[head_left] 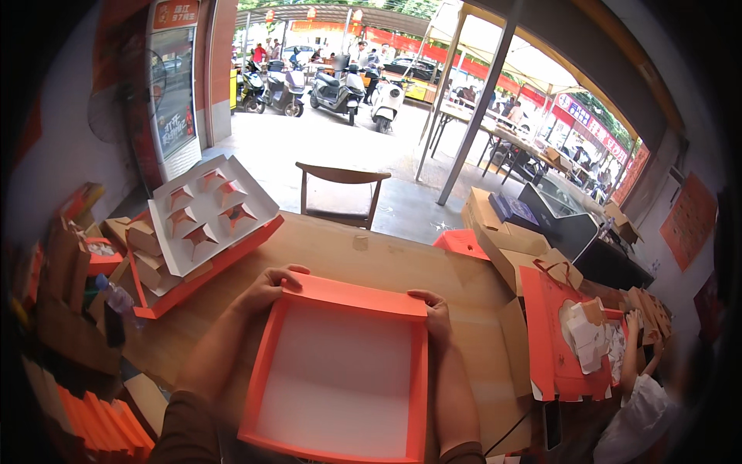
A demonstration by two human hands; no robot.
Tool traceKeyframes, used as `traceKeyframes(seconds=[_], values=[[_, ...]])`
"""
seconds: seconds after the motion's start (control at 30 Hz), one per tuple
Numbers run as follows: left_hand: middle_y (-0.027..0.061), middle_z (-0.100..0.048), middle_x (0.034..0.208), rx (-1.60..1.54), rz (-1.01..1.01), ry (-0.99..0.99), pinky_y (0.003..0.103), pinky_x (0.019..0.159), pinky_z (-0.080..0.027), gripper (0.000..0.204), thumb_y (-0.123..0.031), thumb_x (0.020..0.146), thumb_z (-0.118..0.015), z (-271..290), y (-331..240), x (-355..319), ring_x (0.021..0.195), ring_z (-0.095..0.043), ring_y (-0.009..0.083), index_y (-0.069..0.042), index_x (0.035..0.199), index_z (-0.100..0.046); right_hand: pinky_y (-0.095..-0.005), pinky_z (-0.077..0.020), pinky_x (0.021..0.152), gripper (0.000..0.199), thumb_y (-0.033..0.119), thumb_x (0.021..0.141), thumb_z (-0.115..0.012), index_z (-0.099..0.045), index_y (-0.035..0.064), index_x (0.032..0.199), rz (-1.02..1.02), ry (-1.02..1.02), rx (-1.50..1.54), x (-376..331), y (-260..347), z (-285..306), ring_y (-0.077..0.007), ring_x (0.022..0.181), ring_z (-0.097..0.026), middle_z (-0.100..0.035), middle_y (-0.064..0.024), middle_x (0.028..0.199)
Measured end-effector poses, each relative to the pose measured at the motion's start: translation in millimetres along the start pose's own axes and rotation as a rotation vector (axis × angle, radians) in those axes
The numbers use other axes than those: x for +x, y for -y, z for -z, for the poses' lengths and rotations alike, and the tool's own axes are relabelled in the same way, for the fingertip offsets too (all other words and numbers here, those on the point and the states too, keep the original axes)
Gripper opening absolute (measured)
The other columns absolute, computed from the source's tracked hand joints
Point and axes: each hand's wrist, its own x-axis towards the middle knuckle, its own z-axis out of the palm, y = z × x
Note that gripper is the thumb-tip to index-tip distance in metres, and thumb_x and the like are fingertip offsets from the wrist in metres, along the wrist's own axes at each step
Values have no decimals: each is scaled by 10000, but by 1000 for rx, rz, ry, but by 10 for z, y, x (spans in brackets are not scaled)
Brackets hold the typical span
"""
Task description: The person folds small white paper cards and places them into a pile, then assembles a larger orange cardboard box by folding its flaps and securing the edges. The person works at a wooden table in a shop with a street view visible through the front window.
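An open orange-red cardboard box (340, 379) with a white inside lies in front of me on the wooden table. My left hand (270, 288) grips the left end of its far wall, fingers wrapped over the edge. At the right end of that same wall, my right hand (433, 313) is closed round the corner, its thumb along the top. The far wall (357, 295) is a folded orange strip between my hands. To the left, a white insert tray (214, 207) with several star-shaped cut-outs rests tilted on another orange box (212, 284) that holds brown cardboard pieces.
A plastic bottle (116, 295) stands left of the table (325, 240). A wooden chair (340, 197) is beyond its far edge. On the right are brown cartons (502, 236), an orange box lid (545, 329) and a phone (552, 425). A person in white (638, 417) works at lower right.
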Motion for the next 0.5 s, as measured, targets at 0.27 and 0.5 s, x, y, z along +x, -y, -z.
traceKeyframes(seconds=[0.27, 0.5], values=[[149, -473, 1568, -22, -44, 22, 351, 1097, -474, 196, 9, 872, -742, -52, 3, 52, 1345, -565, 240, -26, 1058, -794, -305, -616, 766, 199, -44, 964, -676, -757, -37, 1146, 37, 12, 10, -36, -27, 70, -154, 864, -741, -789, -114, 1023], [148, -414, 1623, -296, 4, 127, 352, 1120, -462, 279, -90, 842, -751, 22, -28, -69, 1377, -547, 252, -17, 1110, -771, -294, -606, 724, 184, -54, 940, -682, -761, -42, 1105, 22, 14, -60, -55, 115, 31, -139, 826, -731, -788, -112, 985]])
